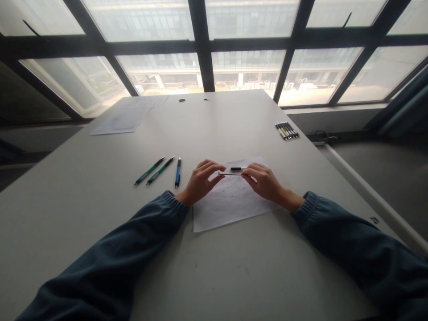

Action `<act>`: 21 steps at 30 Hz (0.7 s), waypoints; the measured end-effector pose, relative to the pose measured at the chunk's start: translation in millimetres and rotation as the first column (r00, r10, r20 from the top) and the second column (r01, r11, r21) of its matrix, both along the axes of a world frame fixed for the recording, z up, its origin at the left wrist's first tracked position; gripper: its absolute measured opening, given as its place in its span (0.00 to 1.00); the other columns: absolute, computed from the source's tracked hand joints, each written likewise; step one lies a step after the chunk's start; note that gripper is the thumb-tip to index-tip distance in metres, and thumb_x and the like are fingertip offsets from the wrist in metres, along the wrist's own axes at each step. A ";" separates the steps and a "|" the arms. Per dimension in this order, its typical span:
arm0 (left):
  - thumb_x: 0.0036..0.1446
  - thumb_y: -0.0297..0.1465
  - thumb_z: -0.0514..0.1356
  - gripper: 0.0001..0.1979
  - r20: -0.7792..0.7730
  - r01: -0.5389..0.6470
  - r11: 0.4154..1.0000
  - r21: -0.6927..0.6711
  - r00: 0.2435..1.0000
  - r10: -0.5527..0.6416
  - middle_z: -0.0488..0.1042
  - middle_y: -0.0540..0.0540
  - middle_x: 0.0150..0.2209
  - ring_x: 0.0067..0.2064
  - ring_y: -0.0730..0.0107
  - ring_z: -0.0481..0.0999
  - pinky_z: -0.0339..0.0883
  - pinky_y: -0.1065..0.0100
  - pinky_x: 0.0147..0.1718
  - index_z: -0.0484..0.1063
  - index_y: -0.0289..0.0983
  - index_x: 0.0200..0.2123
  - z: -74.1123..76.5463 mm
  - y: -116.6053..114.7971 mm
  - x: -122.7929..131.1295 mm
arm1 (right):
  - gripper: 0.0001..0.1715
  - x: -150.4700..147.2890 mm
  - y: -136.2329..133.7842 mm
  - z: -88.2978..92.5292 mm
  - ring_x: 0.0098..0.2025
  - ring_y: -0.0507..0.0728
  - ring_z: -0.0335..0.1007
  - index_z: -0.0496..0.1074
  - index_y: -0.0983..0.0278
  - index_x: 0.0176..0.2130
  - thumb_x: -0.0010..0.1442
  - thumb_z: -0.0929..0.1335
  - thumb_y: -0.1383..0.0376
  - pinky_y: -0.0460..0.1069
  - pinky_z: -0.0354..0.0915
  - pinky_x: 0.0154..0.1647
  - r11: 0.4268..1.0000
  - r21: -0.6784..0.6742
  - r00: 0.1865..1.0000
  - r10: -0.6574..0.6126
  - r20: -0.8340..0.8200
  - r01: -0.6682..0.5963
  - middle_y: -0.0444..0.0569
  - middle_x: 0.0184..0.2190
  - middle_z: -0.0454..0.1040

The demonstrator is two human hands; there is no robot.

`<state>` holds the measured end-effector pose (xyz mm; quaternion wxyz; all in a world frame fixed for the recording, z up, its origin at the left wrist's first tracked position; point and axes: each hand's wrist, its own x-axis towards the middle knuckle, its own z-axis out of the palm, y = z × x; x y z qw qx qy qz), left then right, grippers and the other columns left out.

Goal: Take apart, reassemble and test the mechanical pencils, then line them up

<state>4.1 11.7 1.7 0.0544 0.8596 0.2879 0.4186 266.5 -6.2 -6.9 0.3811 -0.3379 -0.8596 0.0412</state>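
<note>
A: Right hand (264,180) status?
B: Fingers closed, thumb and fingertips pinching the right end of a thin dark rod (230,174).
A: Left hand (202,178)?
B: Partly open. Thumb and fingertips parted, rod's far end between them. Can't tell if they touch it.
A: So the rod spans the hands?
B: Yes, roughly level, above the paper (230,205) under both hands. Slim, straight, pale tip at the left-hand end.
A: Other parts?
B: Short black barrel (236,169) just beyond the rod, by the right fingertips. Can't tell if held or lying.
A: Rest of the worktop (214,267)?
B: Blue pen (178,172) just left of left hand, two green pens (161,170) further left. Row of pens (287,130) beyond right hand.
</note>
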 end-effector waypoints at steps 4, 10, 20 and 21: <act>0.60 0.39 0.66 0.21 -0.009 -0.116 0.993 -0.037 0.993 0.116 0.77 0.43 0.44 0.47 0.60 0.75 0.70 0.58 0.49 0.71 0.40 0.54 -2.4 3.1 -1.4 | 0.09 0.9 1.0 -1.1 0.37 0.57 0.71 0.73 0.62 0.37 0.69 0.65 0.67 0.52 0.66 0.42 0.998 -0.046 0.996 -0.046 -0.081 0.043 0.50 0.34 0.77; 0.68 0.33 0.58 0.08 -0.199 -0.297 0.952 -0.068 0.940 0.279 0.77 0.44 0.39 0.43 0.61 0.73 0.67 0.59 0.46 0.76 0.38 0.43 -7.5 6.6 -4.4 | 0.08 2.7 2.2 -1.6 0.35 0.57 0.69 0.73 0.62 0.35 0.68 0.66 0.67 0.52 0.65 0.39 0.986 -0.088 0.976 -0.154 -0.155 0.142 0.49 0.31 0.74; 0.64 0.32 0.62 0.06 -0.336 -0.271 0.953 -0.135 0.917 0.214 0.80 0.45 0.39 0.42 0.60 0.75 0.66 0.59 0.46 0.79 0.39 0.40 -9.0 7.7 -6.5 | 0.08 2.2 1.8 -3.0 0.35 0.57 0.68 0.72 0.62 0.35 0.67 0.66 0.67 0.52 0.64 0.39 0.981 -0.109 0.973 -0.178 -0.145 0.163 0.49 0.31 0.73; 0.64 0.32 0.62 0.06 -0.314 -0.269 0.954 -0.129 0.924 0.218 0.81 0.45 0.39 0.42 0.61 0.76 0.67 0.59 0.46 0.79 0.39 0.40 -9.3 7.7 -6.3 | 0.08 2.4 2.0 -3.2 0.35 0.57 0.68 0.72 0.62 0.35 0.67 0.66 0.67 0.52 0.64 0.39 0.981 -0.110 0.973 -0.178 -0.144 0.163 0.49 0.31 0.73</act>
